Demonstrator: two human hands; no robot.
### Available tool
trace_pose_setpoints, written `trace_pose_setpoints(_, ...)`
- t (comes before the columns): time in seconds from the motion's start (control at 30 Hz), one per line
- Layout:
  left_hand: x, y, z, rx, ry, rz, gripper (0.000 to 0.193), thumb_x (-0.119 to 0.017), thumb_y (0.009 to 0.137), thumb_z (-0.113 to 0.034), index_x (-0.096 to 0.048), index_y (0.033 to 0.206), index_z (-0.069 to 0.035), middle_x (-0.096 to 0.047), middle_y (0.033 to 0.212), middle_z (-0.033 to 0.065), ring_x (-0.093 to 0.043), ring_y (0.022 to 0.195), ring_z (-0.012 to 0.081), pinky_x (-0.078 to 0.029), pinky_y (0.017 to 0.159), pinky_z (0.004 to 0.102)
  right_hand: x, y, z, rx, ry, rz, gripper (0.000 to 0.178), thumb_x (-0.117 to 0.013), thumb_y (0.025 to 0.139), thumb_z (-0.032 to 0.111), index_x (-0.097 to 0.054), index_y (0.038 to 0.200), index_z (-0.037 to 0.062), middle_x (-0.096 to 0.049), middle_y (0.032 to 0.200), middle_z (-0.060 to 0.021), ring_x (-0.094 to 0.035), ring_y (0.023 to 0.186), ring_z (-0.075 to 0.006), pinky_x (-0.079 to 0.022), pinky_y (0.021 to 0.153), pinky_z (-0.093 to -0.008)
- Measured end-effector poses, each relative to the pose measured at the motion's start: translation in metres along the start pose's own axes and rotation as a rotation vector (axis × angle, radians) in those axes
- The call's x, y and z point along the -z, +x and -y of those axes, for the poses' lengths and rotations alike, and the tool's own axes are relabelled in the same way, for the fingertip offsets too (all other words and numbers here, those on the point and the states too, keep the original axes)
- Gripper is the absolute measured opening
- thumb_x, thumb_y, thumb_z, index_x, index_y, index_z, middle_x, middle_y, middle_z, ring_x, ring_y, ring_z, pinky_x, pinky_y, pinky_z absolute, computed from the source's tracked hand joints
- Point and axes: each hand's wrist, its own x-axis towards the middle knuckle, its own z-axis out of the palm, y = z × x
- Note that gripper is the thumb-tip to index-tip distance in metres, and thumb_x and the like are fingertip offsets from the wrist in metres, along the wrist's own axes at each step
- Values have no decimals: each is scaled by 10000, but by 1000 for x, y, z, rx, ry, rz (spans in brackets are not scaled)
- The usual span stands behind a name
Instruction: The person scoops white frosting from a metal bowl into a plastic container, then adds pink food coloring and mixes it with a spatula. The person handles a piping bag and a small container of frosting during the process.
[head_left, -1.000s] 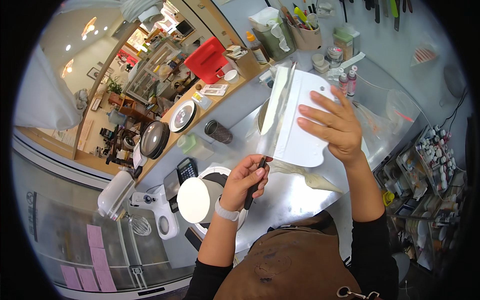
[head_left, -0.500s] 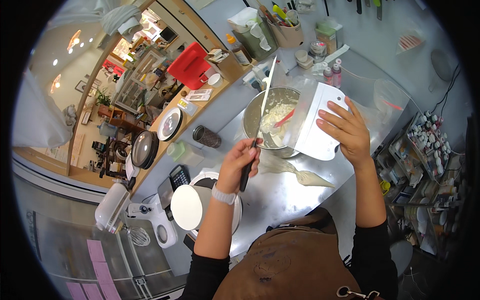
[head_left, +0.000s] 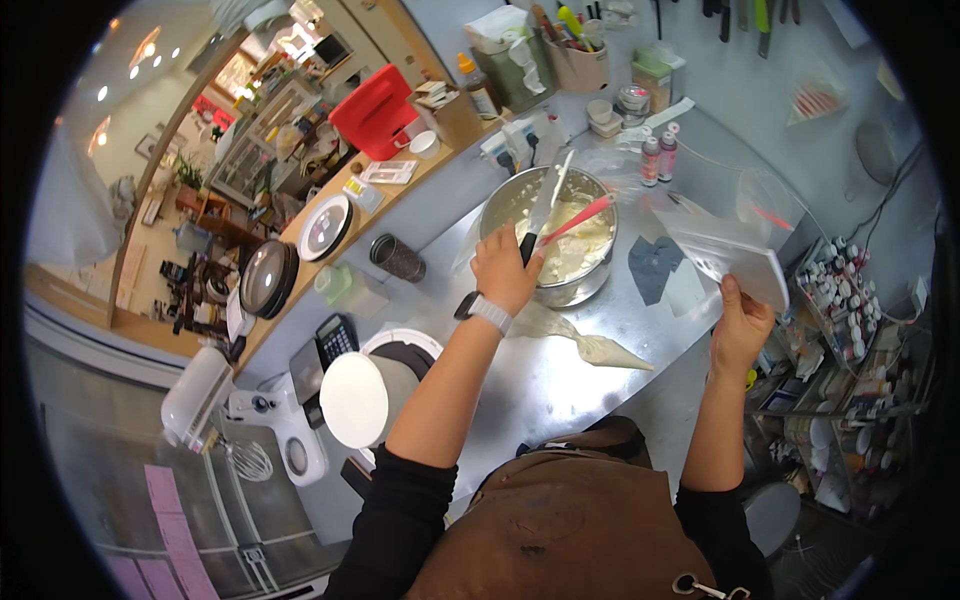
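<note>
Metal bowl, between one and two o'clock | white scraper, near three o'clock, grasped by right hand | spatula, one o'clock, handle clasped by left hand; blade best kept above bowl so drips are caught

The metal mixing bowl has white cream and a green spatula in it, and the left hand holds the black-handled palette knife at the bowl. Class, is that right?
Not quite: the spatula is red, not green, as the head view shows. The metal mixing bowl does contain white cream, and the left hand does hold the black-handled palette knife there.
</note>
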Motion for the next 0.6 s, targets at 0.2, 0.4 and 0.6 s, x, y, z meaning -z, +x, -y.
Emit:
trace_pose_setpoints(0.2, 134, -112, 42, -177, -477, -375, 320, -584, 875, -87, -581, 1191, -32, -551, 1275, 129, -482, 1228, 249, -324, 1077, 386, -14, -2, 8, -123, 191, 124, 329, -617, 906, 0, -528, 1223, -2, -617, 1168, -106, -597, 1045, -171, -466, 937, -322)
trace_pose_setpoints(0.4, 212, -270, 202, 484, -670, -1242, 273, -515, 944, -93, -551, 1207, -26, -563, 1201, 68, -502, 1105, 150, -367, 978, 289, -64, -19, 12, -322, 184, 400, 302, -664, 886, 59, -569, 1167, 3, -624, 1129, -76, -598, 995, -160, -463, 910, -294)
trace_pose_setpoints(0.6, 109, -367, 267, 1173, -1299, -816, 376, -543, 953, -285, -532, 1247, -52, -571, 1203, 41, -535, 1074, 152, -426, 927, 303, -141, -53, 6, -498, 108, 677, 354, -682, 868, 70, -565, 1188, -23, -640, 1093, -88, -600, 984, -152, -444, 922, -291)
